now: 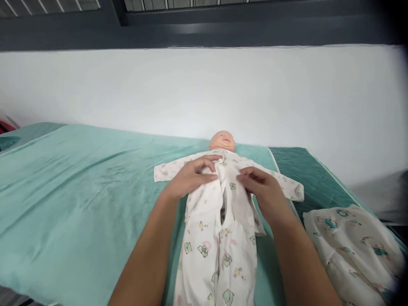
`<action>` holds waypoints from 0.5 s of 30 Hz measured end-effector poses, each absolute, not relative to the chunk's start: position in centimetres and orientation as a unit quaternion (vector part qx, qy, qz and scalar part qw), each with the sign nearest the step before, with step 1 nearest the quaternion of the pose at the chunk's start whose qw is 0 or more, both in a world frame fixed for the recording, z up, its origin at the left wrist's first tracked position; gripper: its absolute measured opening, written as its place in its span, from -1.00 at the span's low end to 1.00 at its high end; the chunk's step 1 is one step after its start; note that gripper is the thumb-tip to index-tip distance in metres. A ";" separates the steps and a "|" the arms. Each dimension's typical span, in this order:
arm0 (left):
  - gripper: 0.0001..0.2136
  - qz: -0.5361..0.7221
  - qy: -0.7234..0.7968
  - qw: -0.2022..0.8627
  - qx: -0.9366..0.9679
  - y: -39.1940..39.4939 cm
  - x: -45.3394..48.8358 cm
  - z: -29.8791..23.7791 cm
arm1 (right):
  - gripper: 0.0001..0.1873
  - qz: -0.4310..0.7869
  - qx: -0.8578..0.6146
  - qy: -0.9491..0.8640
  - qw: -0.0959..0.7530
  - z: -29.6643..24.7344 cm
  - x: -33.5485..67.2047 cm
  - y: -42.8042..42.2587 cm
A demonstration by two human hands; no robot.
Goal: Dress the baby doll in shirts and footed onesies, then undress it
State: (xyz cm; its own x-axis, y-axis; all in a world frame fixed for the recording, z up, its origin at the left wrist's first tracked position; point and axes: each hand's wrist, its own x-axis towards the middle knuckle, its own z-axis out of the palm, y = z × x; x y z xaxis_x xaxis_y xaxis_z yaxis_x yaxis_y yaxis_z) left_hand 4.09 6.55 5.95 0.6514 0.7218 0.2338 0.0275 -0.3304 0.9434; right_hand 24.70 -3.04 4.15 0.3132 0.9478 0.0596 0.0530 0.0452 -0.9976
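A baby doll [222, 141] lies face up, in a white long-sleeved baby shirt [233, 163] with small green prints. Its sleeves stretch out to both sides, and the shirt's front opening parts lower down over a dark gap. Matching printed baby pants [219, 263] cover the legs. My left hand [199, 172] rests on the chest at the opening's left edge, thumb and forefinger apart and touching the cloth. On the opposite side, my right hand [263, 185] has its fingers closed together at the shirt's right front panel. Its fingertips are partly blurred.
The doll lies on a light green bed cover [95, 204]. A folded white printed cloth [353, 250] sits at the right, beside a darker green quilted cover [299, 170]. Behind runs a white wall [191, 89], with a dark metal rail [204, 32] above it.
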 end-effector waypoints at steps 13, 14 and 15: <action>-0.75 0.404 0.427 0.235 0.774 10.9 4.2 1.3 | -0.66 -0.009 -0.700 -0.544 0.463 -1.3 27.8 -0.1; -0.78 0.388 0.422 0.214 0.791 11.0 4.3 1.2 | -0.68 -0.025 -0.700 -0.548 0.458 -1.5 27.5 -0.1; -0.80 0.377 0.425 0.197 0.799 11.1 4.3 1.1 | -0.71 -0.039 -0.699 -0.546 0.460 -1.6 27.1 -0.1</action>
State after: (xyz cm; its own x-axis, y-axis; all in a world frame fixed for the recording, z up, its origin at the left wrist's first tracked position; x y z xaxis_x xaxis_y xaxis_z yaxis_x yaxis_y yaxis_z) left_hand 4.27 11.11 1.07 0.3547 0.8274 0.4354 0.5307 -0.5616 0.6348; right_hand 27.14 -0.07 -1.55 0.4001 0.7276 0.5572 0.7996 0.0199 -0.6002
